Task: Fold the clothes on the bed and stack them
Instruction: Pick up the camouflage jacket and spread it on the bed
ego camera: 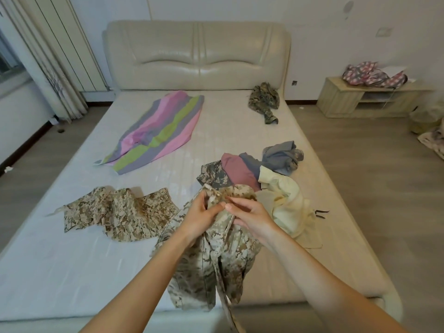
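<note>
A tan camouflage garment hangs in front of me over the near edge of the bed. My left hand and my right hand both grip its top edge, close together. A second tan camouflage piece lies spread flat to the left. Just behind my hands sits a loose pile: a grey camouflage piece, a mauve cloth, a blue-grey garment and a pale yellow shirt.
A striped pink, green and grey cloth lies flat at the far left of the mattress. A crumpled dark camouflage garment sits near the cream headboard. A low wooden cabinet with a patterned bag stands at the right wall.
</note>
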